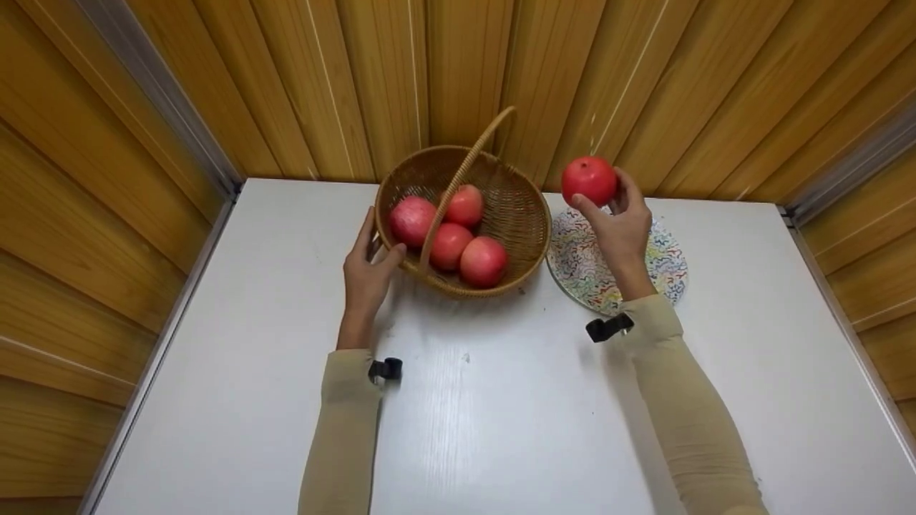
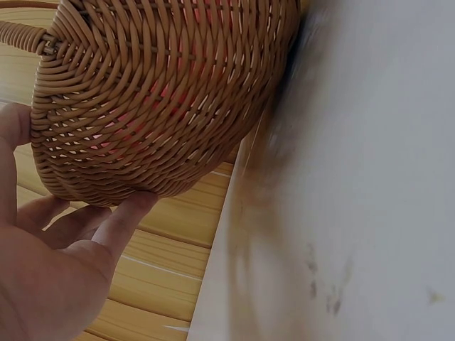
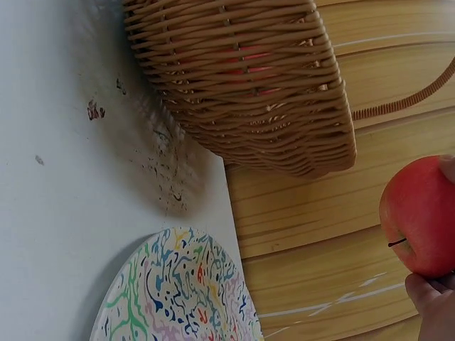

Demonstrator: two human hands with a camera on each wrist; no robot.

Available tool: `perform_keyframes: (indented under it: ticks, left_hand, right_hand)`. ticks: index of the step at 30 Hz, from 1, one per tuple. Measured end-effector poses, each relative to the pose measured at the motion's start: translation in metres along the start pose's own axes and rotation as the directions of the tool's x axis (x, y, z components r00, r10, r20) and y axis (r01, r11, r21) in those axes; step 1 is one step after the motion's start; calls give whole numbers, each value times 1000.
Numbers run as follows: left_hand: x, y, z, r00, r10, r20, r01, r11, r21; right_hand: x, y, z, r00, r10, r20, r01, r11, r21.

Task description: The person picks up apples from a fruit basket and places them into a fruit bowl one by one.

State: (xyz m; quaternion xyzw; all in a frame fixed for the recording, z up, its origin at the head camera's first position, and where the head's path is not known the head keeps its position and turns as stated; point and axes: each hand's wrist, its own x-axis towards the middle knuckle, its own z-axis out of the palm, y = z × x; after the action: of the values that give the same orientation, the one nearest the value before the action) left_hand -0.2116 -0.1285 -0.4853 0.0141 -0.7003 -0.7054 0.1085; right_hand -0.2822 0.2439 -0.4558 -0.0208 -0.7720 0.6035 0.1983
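A brown wicker basket (image 1: 526,207) with an arched handle stands at the back of the table, several red apples (image 1: 484,262) lying in its left and front part. My left hand (image 1: 368,275) holds the basket's left side, thumb at the rim and fingers on the outer wall, as the left wrist view also shows. In my right hand (image 1: 624,227) is a red apple (image 1: 588,180), gripped between thumb and fingers above a round plate (image 1: 665,261) with a multicoloured squiggle pattern. The right wrist view shows this apple's stem. The forearm covers part of the plate.
The white table (image 1: 458,415) backs onto a wood-panelled wall (image 1: 465,71), with more panels to the left and right. Small dark marks (image 3: 96,110) dot the tabletop near the basket. A black wrist mount (image 1: 608,327) sits on each sleeve.
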Motion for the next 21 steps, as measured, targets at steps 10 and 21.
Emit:
perform_keyframes:
  ticks: [10, 21]
  left_hand:
    - [12, -28, -3, 1000, 25, -12, -25, 1000, -2]
    - [11, -29, -3, 998, 54, -11, -54, 998, 25]
  right_hand:
    - [7, 18, -8, 994, 101, -40, -101, 995, 4]
    - [10, 51, -17, 969, 244, -43, -246, 968, -43]
